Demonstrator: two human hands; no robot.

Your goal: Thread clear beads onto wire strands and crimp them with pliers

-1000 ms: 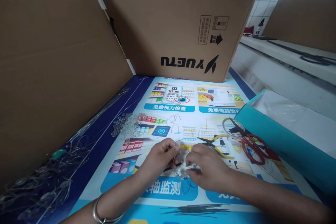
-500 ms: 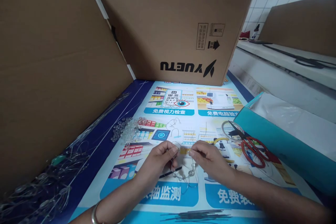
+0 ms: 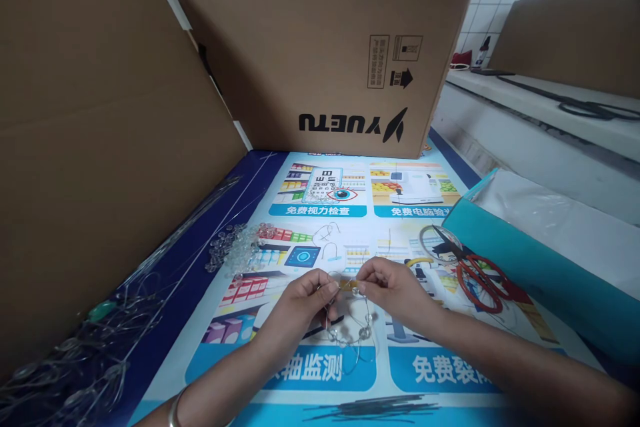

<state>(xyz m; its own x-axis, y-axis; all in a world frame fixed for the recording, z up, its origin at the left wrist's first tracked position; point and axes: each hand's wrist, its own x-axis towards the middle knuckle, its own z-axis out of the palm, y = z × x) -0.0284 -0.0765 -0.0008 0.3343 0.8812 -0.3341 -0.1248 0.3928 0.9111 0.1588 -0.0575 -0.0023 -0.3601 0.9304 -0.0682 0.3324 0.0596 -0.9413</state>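
Observation:
Both hands meet over the middle of the printed mat. My left hand (image 3: 314, 297) pinches one end of a thin wire loop strung with clear beads (image 3: 365, 332). The loop's other side is pinched by my right hand (image 3: 387, 283), a short gap away. The beaded loop hangs below the fingers, with loose thin ends trailing under it. A pile of clear beads (image 3: 240, 248) lies on the mat left of my hands. Dark thin strips (image 3: 373, 407) lie near the front edge.
Red-handled scissors (image 3: 483, 283) rest on a clear roll at the right, beside a teal box (image 3: 540, 267). Cardboard panels (image 3: 310, 47) stand behind and to the left. Tangled wires with beads (image 3: 90, 353) lie at the left. A white ledge (image 3: 540, 97) is at the right.
My right hand has moved slightly left, closer to my left hand, and the gap between the fingertips is smaller. The whole view has shifted a little.

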